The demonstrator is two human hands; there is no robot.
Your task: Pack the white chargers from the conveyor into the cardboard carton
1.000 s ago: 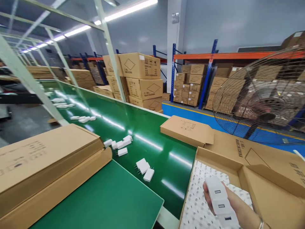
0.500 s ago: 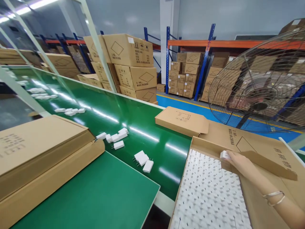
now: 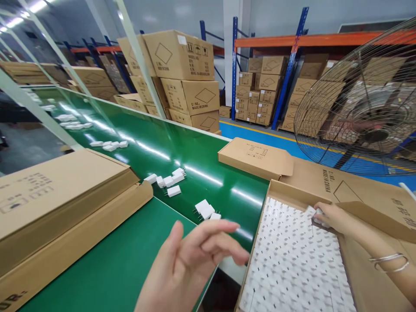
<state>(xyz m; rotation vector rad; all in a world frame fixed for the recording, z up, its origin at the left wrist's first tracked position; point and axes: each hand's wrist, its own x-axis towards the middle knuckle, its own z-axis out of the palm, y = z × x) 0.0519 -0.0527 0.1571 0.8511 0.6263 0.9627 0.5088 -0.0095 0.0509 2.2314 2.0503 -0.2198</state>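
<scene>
My left hand [image 3: 198, 260] is raised at the lower middle, fingers apart and slightly curled, holding nothing. It is just in front of a small group of white plug adapters [image 3: 205, 209] lying on the green belt [image 3: 208, 151]. My right hand [image 3: 328, 214], with silvery bangles on its wrist, has its fingers closed on a white adapter [image 3: 311, 212] at the far right part of an open cardboard box [image 3: 286, 190]. Rows of white adapters [image 3: 286, 255] fill most of that box. Several more adapters [image 3: 169, 180] lie farther up the belt.
Cardboard boxes [image 3: 65, 186] lie at the left beside a green board [image 3: 107, 260]. A flat carton [image 3: 255, 158] rests beyond the open box. Stacked cartons [image 3: 191, 95] stand behind the belt, and a large fan [image 3: 373, 125] is at the right.
My left hand has come into view at the lower middle. My right hand has lowered the adapter toward the edge of the packed rows. The view has shifted slightly.
</scene>
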